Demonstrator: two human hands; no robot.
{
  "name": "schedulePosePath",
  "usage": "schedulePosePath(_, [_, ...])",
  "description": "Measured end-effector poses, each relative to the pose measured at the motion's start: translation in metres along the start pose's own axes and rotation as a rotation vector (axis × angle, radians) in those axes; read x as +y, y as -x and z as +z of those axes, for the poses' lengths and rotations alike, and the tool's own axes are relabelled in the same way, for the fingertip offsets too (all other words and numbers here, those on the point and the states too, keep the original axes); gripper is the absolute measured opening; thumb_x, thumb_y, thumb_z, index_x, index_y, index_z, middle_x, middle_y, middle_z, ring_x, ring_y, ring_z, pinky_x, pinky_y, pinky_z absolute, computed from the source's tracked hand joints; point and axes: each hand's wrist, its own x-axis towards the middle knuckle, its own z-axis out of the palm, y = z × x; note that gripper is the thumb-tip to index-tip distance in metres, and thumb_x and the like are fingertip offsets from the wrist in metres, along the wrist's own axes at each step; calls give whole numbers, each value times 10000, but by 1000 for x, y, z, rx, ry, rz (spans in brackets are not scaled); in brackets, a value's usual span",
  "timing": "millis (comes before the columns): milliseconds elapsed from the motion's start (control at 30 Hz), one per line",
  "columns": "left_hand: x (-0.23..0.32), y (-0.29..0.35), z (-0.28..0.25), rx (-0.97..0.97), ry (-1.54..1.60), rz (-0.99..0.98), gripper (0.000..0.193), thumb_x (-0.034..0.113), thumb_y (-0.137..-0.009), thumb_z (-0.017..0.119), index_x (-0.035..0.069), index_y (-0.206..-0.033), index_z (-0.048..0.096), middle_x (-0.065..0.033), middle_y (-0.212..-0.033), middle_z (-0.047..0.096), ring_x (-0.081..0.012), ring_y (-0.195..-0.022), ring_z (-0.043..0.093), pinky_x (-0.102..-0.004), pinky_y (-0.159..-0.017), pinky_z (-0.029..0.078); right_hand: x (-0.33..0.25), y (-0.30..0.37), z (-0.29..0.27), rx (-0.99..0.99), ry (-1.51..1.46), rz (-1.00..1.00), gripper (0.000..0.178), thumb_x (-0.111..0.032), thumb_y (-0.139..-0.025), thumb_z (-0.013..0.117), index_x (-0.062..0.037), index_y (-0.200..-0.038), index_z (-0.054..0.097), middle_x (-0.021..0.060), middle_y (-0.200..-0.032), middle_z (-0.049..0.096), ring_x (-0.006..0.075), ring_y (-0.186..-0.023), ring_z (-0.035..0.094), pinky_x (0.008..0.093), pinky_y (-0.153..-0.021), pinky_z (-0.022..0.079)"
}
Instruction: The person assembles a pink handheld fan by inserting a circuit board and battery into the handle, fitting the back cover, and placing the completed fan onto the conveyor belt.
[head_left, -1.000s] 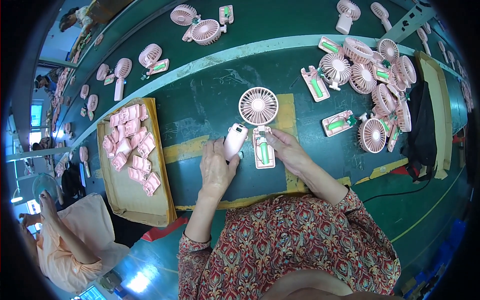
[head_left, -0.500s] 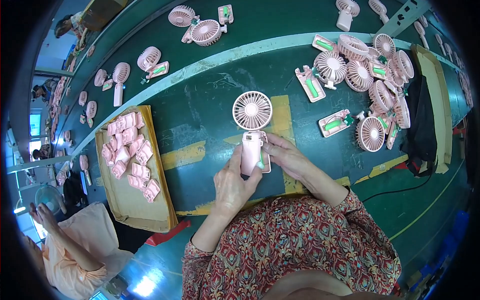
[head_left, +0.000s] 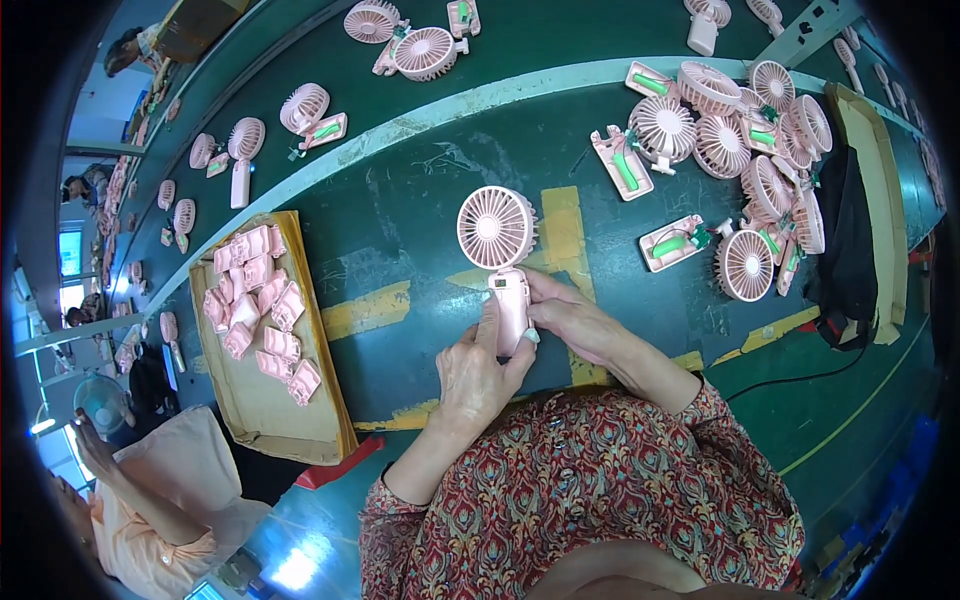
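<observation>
In front of my body I hold a pink handheld fan (head_left: 496,229) over the green work surface, its round grille pointing away from me. My left hand (head_left: 476,369) grips the left side and lower end of its handle (head_left: 512,318), the forefinger lying along the edge and the thumb near the bottom. From the right, my right hand (head_left: 568,314) pinches the handle's upper right side. A small dark window shows near the top of the handle. The pink cover now sits over the handle, and no green part shows there.
At left stands a shallow cardboard box (head_left: 339,408) with several pink casing pieces (head_left: 279,341). Several unfinished fans (head_left: 664,133) with green cells pile up at right, beside a black cloth (head_left: 847,230). A pale rail (head_left: 420,118) crosses behind, with more fans on the belt (head_left: 560,35) beyond. A co-worker (head_left: 150,510) sits at lower left.
The fan head has shifted slightly left and tilted. The handle has turned a little, and its halves look closer together; the green showing along its right side is gone from sight.
</observation>
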Motion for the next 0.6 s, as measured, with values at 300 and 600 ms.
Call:
schedulePosePath(300, [-5,3,5,0,-48,109,586,234,-706,702,-154,-1112,534,-236,-682,627,-324,-540,638,-384,-492,514,0,6,16,111,71,-44,504,-126,-894,446,-32,-1375,329,73,-1226,479,139,-1103,448,273,-953,363])
schedulePosePath(600, [-1,4,4,-79,-63,100,605,253,-752,702,-131,-1164,482,-248,-735,635,-341,-588,648,-399,-515,524,14,-2,14,251,46,-118,337,-177,-940,521,-9,-1229,476,52,-1062,571,106,-962,528,250,-829,446])
